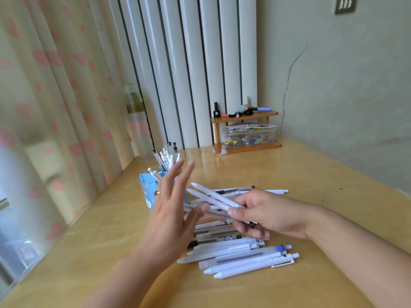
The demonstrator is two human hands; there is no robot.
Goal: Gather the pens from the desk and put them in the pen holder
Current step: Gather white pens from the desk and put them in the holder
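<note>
We note desk [255, 172] — smooth wood-look top, glossy, light reflecting near far edge. Pens on desk [242, 254]: matt white plastic barrels, some frosted translucent plastic, one with thin metal-look clip. Pen holder [145, 187] — glossy blue plastic, printed pattern. We see curtain [51, 90] as soft matt cloth, pink print. Small shelf [246, 130]: varnished wood, slight sheen; clear plastic box [249, 135] inside it. Wall [347, 90] matt, rough, cracked plaster.

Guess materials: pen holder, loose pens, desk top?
Pen holder: likely plastic or card, blue with printed cartoon. Loose pens: plastic, matte white, some frosted with the refill visible. Desk top: glossy tan, probably laminate or varnished wood; it shows reflections.
</note>
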